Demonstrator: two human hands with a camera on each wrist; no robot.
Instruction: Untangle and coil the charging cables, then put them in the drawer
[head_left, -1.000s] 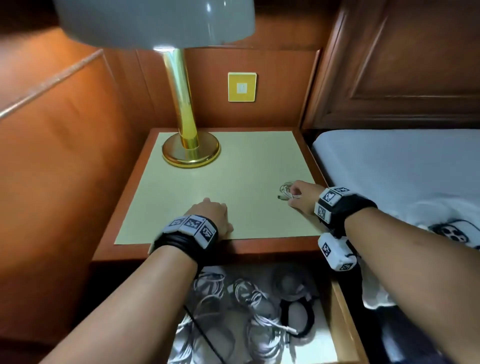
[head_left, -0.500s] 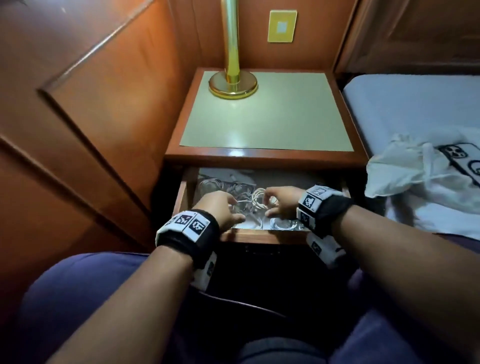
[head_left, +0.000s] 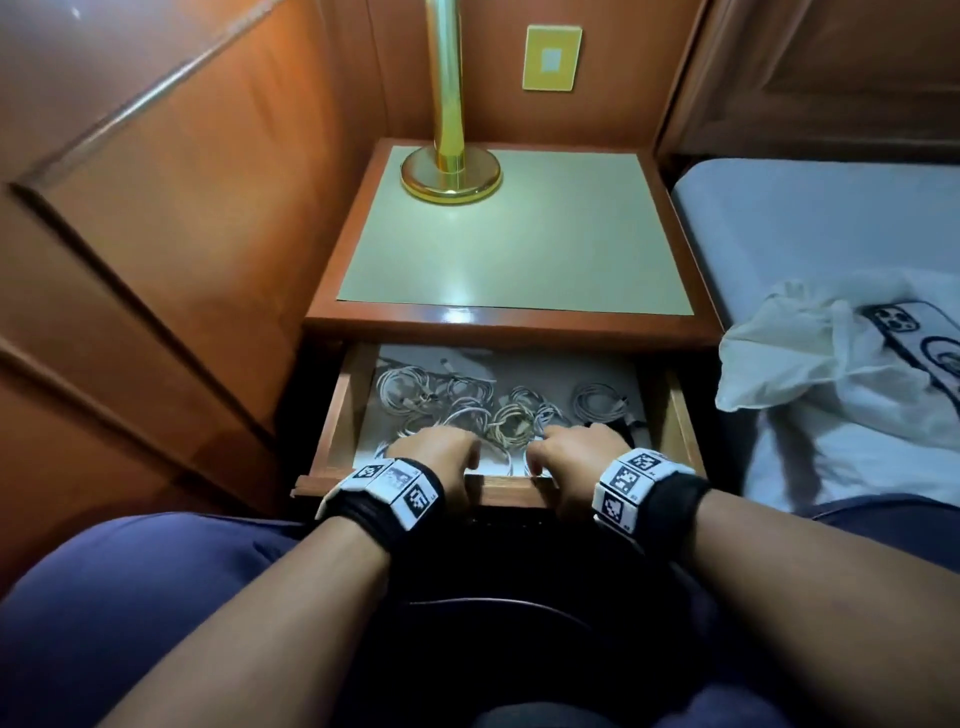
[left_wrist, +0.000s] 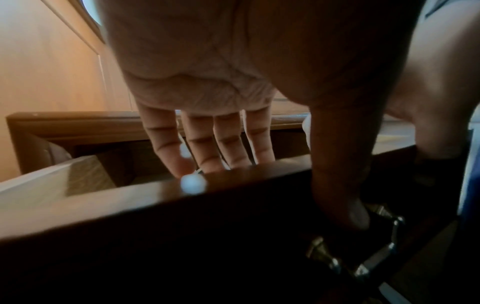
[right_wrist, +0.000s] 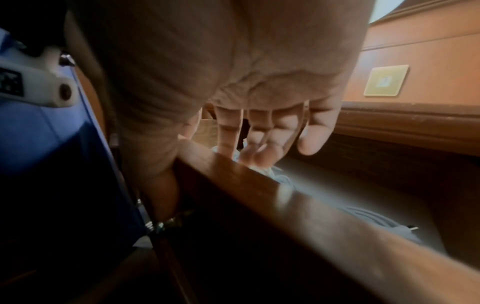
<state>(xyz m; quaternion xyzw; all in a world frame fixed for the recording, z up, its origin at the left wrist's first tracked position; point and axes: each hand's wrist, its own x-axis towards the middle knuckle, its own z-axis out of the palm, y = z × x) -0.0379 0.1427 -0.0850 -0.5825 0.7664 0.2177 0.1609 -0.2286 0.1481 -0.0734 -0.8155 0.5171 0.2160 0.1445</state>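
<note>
The left hand (head_left: 439, 457) is gripping the drawer (head_left: 511, 491) by its glossy wooden front edge: four straight fingers (left_wrist: 207, 152) are reaching over the lip inside, and the thumb is pressing the dark outer face beside a brass handle (left_wrist: 363, 246). The right hand (head_left: 574, 452) is clasping the same edge, fingers (right_wrist: 259, 142) hooking slightly inward over the cables, thumb down the front. The charging cables (head_left: 467, 405), thin pale cords in round loose coils, are lying inside the open drawer. Behind, a polished gold lamp (head_left: 449, 166) is standing on the nightstand (head_left: 519, 239), whose top is smooth and greenish.
</note>
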